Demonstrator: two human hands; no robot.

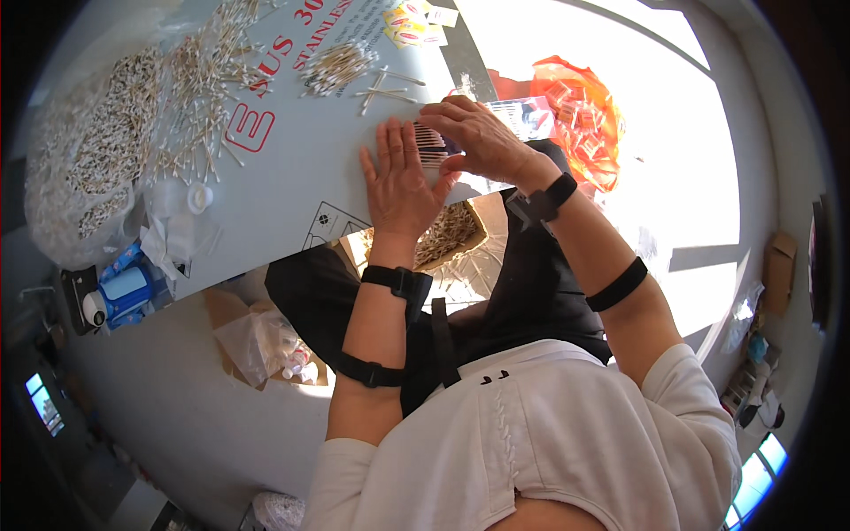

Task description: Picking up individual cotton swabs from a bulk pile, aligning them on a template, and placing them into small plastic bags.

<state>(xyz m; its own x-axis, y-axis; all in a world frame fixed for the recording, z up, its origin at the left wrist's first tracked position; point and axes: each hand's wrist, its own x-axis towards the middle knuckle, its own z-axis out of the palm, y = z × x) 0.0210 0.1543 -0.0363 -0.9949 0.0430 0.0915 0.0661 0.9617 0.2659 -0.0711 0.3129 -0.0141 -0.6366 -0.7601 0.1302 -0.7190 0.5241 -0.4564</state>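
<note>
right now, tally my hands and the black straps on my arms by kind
bare hands, left hand and right hand: 2
black wrist straps: 2
black forearm bands: 2
total: 6

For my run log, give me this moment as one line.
left hand: flat, left of stick row | right hand: arched, right of it | nearby: swab pile, orange bag

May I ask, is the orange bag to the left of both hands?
No, the orange bag lies right of the left hand and right hand.
</note>
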